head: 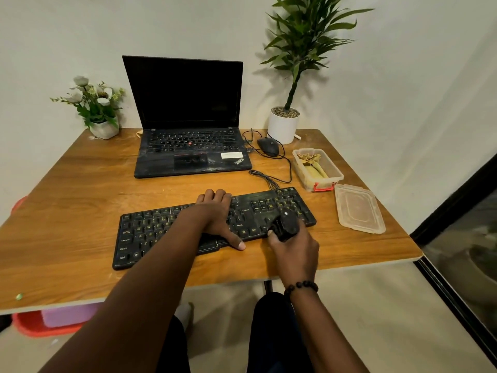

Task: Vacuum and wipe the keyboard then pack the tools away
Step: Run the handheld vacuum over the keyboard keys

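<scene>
Both hands are working near the bench's front edge: left hand (219,214) pressing flat on the keyboard (150,232), right hand (293,244) fingers gripping the vacuum (285,222).

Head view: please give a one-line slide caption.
Left hand steadies the keyboard while right hand holds a small black vacuum.

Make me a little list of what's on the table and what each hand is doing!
left hand: lies flat across the keyboard, steadying it
right hand: grips a small black vacuum at the keyboard's right end
laptop: open, screen dark
mouse: right of the laptop
container: open, yellowish cloth inside
lid: off, lying beside the container
plants: one at each back corner
</scene>
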